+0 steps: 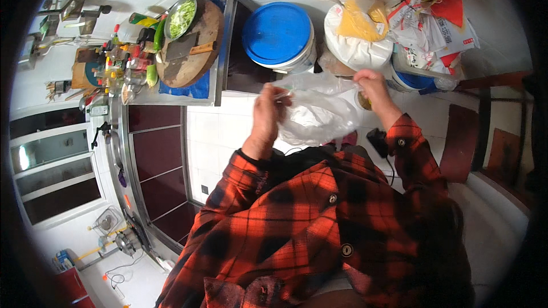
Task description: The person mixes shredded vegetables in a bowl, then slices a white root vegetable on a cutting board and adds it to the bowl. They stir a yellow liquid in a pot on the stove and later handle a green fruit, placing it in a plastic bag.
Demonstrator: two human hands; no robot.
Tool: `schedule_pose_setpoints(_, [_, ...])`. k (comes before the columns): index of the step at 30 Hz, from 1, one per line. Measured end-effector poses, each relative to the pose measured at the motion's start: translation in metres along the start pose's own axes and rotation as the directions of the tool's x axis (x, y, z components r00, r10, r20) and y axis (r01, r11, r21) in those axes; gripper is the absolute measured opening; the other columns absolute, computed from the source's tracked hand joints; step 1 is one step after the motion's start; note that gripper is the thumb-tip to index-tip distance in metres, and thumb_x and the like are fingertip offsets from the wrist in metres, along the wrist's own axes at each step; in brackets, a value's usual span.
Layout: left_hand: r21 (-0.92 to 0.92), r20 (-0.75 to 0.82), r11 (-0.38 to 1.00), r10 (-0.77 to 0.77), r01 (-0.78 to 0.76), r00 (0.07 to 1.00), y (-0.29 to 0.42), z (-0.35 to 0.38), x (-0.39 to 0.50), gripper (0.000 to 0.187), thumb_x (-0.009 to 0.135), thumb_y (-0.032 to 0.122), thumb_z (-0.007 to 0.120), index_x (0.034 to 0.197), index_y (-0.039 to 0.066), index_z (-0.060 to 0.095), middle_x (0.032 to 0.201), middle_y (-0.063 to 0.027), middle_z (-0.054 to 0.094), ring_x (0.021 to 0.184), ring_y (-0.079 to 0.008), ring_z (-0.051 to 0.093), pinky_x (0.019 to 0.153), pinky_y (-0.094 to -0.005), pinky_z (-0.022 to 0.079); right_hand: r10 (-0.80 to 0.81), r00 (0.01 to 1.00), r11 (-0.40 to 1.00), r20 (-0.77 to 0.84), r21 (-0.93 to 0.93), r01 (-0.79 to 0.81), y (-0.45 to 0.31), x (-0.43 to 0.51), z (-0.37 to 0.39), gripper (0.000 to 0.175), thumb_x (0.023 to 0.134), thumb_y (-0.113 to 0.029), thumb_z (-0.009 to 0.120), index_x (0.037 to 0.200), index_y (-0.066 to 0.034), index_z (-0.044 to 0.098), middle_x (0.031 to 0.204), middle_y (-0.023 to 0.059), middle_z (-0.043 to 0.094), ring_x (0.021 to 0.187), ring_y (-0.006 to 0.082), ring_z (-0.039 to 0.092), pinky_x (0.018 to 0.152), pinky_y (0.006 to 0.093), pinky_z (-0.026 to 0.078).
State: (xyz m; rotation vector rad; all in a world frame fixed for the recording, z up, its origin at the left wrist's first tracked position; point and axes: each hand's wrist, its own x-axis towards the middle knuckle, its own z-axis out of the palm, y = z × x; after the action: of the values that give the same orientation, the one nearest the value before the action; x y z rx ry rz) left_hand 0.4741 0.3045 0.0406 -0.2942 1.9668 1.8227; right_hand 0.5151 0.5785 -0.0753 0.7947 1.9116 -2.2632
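A clear plastic bag (pixel 321 115) hangs between my two hands in front of my body. It holds something white, perhaps a second crumpled bag. My left hand (pixel 267 113) pinches the bag's rim on the left. On the other side, my right hand (pixel 373 87) has its fingers closed on the opposite edge, so the mouth is drawn wide. A small round greenish-brown thing (pixel 364 101) shows just below my right hand; whether I hold it or it stands behind cannot be made out.
A blue-lidded white bucket (pixel 277 34) stands ahead, beside a white sack (pixel 357 51) with a yellow bag (pixel 361 19) on top. Further right are printed packages (pixel 432 42). On the left counter, a round chopping board (pixel 188 62) bears a cleaver (pixel 183 47) and a bowl of shredded greens (pixel 182 17), near several bottles.
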Motion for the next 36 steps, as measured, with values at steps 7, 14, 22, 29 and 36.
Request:
schedule_pose_setpoints(7, [-0.127,0.051,0.990,-0.051,0.057,0.997,-0.003,0.001,0.000,0.063,0.103,0.055,0.032,0.116,0.002,0.063,0.077,-0.0077,0.061,0.057,-0.0106,0.045,0.052,-0.0253,0.036,-0.040,0.977,0.988,0.209,0.155,0.007,0.012,0.006,-0.072,0.054,0.085,-0.017,0.063,0.137,-0.0118,0.051,0.109,0.0064,0.063,0.079,0.0118,0.060,0.069,0.0228,0.045])
schedule_pose_setpoints(14, [-0.319,0.204,0.944,-0.023,0.089,0.979,0.023,0.006,-0.004,0.062,0.102,0.061,0.033,0.134,0.013,0.055,0.082,-0.0052,0.058,0.063,-0.0096,0.046,0.059,-0.0235,0.040,0.052,0.768,0.757,0.639,-0.527,0.387,0.065,-0.030,-0.006,0.093,0.077,-0.029,0.082,0.150,-0.0024,0.030,0.148,0.0174,0.041,0.136,0.0293,0.040,0.116,0.0373,0.028])
schedule_pose_setpoints(22, [-0.359,0.352,0.913,-0.063,0.197,0.934,0.022,0.035,-0.001,0.052,0.103,0.053,0.040,0.133,0.012,0.052,0.132,-0.0080,0.055,0.104,-0.0221,0.057,0.087,-0.0386,0.052,-0.353,0.750,0.796,0.560,-0.242,0.555,0.072,-0.045,0.121,0.056,0.090,-0.027,0.066,0.137,-0.0068,0.045,0.128,0.0101,0.052,0.115,0.0251,0.051,0.101,0.0371,0.041])
schedule_pose_setpoints(29, [-0.044,0.300,0.999,0.000,0.014,0.954,0.023,0.013,0.022,0.049,0.099,0.050,0.049,0.118,0.006,0.059,0.100,-0.0090,0.065,0.072,-0.0172,0.064,0.063,-0.0277,0.051,0.140,0.972,0.597,0.186,0.768,-0.233,0.191,0.035,-0.093,0.032,0.101,-0.029,0.049,0.124,-0.0081,0.058,0.106,0.0051,0.063,0.094,0.0211,0.062,0.082,0.0375,0.055])
schedule_pose_setpoints(36, [0.398,0.544,0.911,-0.140,-0.107,0.827,-0.024,0.069,0.037,0.052,0.094,0.029,0.052,0.139,0.006,0.043,0.123,-0.0152,0.057,0.086,-0.0233,0.067,0.070,-0.0338,0.055,-0.254,0.967,0.867,0.036,0.453,0.210,0.158,0.041,-0.188,0.037,0.106,-0.029,0.039,0.136,-0.0087,0.045,0.122,0.0107,0.058,0.111,0.0217,0.059,0.098,0.0411,0.050])
